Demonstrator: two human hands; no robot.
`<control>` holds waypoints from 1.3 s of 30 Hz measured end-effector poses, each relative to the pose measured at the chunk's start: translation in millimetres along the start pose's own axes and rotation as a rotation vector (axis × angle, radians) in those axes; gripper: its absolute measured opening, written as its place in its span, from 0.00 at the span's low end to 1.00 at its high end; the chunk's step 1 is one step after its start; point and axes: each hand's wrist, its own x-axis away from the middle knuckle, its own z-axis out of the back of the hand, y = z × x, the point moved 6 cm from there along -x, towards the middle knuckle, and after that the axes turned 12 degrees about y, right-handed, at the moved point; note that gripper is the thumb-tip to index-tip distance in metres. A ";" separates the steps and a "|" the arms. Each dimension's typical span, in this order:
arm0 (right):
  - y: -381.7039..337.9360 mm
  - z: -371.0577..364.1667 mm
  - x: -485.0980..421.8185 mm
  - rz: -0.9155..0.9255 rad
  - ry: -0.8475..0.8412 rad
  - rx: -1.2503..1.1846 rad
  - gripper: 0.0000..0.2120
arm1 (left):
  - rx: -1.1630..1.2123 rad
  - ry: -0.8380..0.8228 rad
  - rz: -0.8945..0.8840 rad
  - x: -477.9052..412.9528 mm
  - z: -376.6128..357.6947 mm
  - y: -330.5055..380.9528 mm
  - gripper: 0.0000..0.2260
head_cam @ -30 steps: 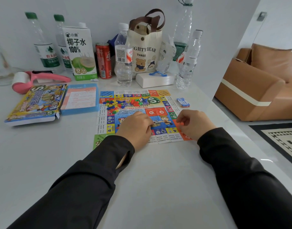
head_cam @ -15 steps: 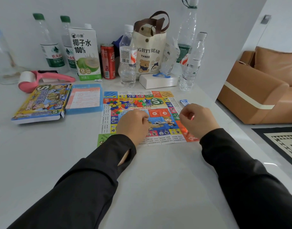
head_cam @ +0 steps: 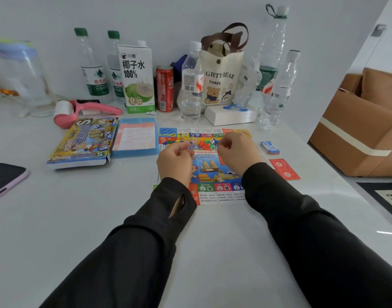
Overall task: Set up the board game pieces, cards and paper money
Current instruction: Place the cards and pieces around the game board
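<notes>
Board, flat glossy printed paper, bright squares round the rim, lies on white table. Small plastic pieces heaped at far centre. Left hand and right hand over it, fingers curled; whether either holds anything is unclear. Red cards beside right edge.

Bare white table near and left; bottles, carton and bag crowding the back wall.
</notes>
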 end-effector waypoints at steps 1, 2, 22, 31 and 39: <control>0.9 -8.5 -4.7 -0.014 -0.024 0.016 0.07 | 0.010 0.010 0.008 -1.2 1.6 -0.3 0.13; 3.6 -14.5 -8.9 -0.028 -0.044 0.033 0.09 | 0.014 0.015 0.014 -0.6 1.7 -0.2 0.14; -6.8 -49.6 -23.1 0.156 -0.364 0.235 0.16 | -0.139 -0.022 -0.105 -3.4 -7.5 -4.7 0.15; -3.5 -15.0 23.0 0.090 -0.331 0.128 0.14 | -0.153 -0.078 -0.154 4.8 -7.3 2.1 0.14; 9.4 10.0 56.8 0.001 -0.264 0.023 0.18 | -0.288 -0.196 -0.311 16.8 -16.9 6.1 0.13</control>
